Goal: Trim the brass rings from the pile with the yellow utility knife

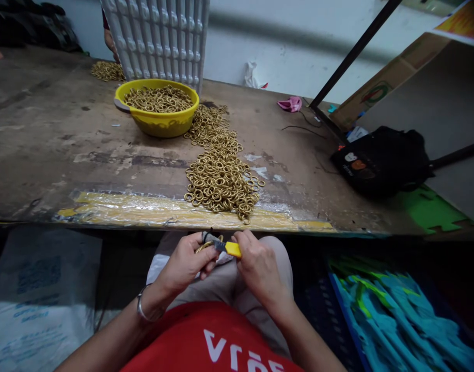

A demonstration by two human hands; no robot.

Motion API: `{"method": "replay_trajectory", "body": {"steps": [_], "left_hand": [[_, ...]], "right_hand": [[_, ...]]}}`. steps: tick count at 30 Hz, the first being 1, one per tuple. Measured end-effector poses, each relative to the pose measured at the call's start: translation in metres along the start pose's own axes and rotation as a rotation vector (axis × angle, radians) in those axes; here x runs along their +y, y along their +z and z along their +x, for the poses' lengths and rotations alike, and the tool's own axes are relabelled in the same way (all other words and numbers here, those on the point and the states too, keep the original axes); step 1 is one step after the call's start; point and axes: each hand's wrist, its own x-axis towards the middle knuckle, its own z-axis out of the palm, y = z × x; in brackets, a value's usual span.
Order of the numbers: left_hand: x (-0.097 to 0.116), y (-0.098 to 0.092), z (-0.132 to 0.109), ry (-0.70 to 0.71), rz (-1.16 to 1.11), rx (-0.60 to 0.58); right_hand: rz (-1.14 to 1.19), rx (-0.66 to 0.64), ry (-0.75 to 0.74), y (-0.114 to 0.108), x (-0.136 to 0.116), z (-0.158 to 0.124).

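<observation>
A red shirt (206,323) and the person's lap are nearest. Over the lap, the left hand (192,258), with a bracelet (143,305) at its wrist, has its grip closed around a few gold-coloured rings (203,247). The right hand (259,261) has its fingers curled tightly about a yellow-handled tool (233,249), whose dark end points at the left fingertips. To the left is a printed white sack (39,305); to the right, a blue crate (348,325) holds teal pieces (407,310).

Beyond the hands, a heap of rings (221,183) lies on the table (144,173) near its taped edge, trailing back beside a yellow bowl (163,123) filled with more. Farther off, a ridged grey panel (163,41) stands behind the bowl, a smaller heap (106,71) and another person's arm (110,41) to its left.
</observation>
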Motion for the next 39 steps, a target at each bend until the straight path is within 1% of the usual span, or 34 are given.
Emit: {"method": "replay_trajectory", "body": {"steps": [2, 3, 4, 5, 7, 9, 10, 11, 14, 15, 17, 18, 19, 21, 23, 25, 26, 28, 30, 33, 35, 37, 39], "left_hand": [[0.003, -0.004, -0.005, -0.018, 0.032, -0.043], [0.003, -0.007, -0.007, -0.031, 0.048, -0.061], [0.001, -0.011, -0.007, -0.039, 0.077, -0.067], [-0.003, -0.015, -0.006, -0.037, 0.123, -0.053], [-0.016, -0.024, 0.002, 0.013, 0.27, 0.035], [-0.035, -0.031, 0.013, 0.095, 0.461, 0.169], [-0.045, -0.034, 0.018, 0.102, 0.577, 0.206], [-0.054, -0.036, 0.022, 0.103, 0.702, 0.203], [-0.071, -0.037, 0.024, 0.152, 1.022, 0.111], [-0.073, -0.036, 0.023, 0.181, 1.09, 0.094], [-0.071, -0.033, 0.02, 0.22, 1.134, 0.111], [-0.068, -0.031, 0.019, 0.218, 1.094, 0.138], [-0.063, -0.028, 0.019, 0.201, 1.001, 0.157], [-0.05, -0.022, 0.02, 0.125, 0.679, 0.148], [-0.036, -0.015, 0.024, 0.037, 0.286, 0.082], [-0.025, -0.007, 0.028, -0.016, -0.045, -0.005], [-0.021, -0.004, 0.03, -0.032, -0.171, -0.042], [-0.017, 0.002, 0.032, -0.057, -0.344, -0.098], [-0.017, 0.005, 0.032, -0.073, -0.434, -0.123], [-0.019, 0.007, 0.028, -0.075, -0.463, -0.152], [-0.018, 0.008, 0.025, -0.07, -0.454, -0.157], [-0.015, 0.008, 0.023, -0.062, -0.445, -0.143], [-0.013, 0.008, 0.022, -0.051, -0.439, -0.131]], "right_hand": [[-0.085, -0.038, 0.161, 0.0, 0.019, 0.005], [-0.118, -0.038, 0.246, 0.0, 0.03, 0.007], [-0.119, -0.012, 0.287, 0.001, 0.04, 0.008], [-0.089, 0.021, 0.279, 0.002, 0.049, 0.009], [0.008, 0.097, 0.184, 0.006, 0.058, 0.01], [0.082, 0.143, 0.08, 0.011, 0.056, 0.012], [0.09, 0.151, 0.055, 0.014, 0.052, 0.014], [0.076, 0.149, 0.052, 0.017, 0.048, 0.016], [-0.008, 0.115, 0.113, 0.025, 0.041, 0.027], [-0.025, 0.101, 0.131, 0.027, 0.041, 0.03], [-0.01, 0.079, 0.149, 0.029, 0.044, 0.034], [0.029, 0.083, 0.157, 0.028, 0.046, 0.036], [0.095, 0.095, 0.169, 0.026, 0.047, 0.036], [0.331, 0.125, 0.207, 0.019, 0.044, 0.033], [0.691, 0.099, 0.256, 0.011, 0.035, 0.028], [1.061, 0.013, 0.309, 0.006, 0.022, 0.022], [1.216, -0.031, 0.339, 0.005, 0.015, 0.019], [1.443, -0.078, 0.396, 0.009, 0.003, 0.013], [1.586, -0.087, 0.422, 0.015, -0.004, 0.01], [1.686, -0.104, 0.404, 0.023, -0.009, 0.006], [1.677, -0.135, 0.388, 0.023, -0.01, 0.006], [1.58, -0.148, 0.349, 0.018, -0.01, 0.005], [1.373, -0.105, 0.248, 0.012, -0.009, 0.005]]}}
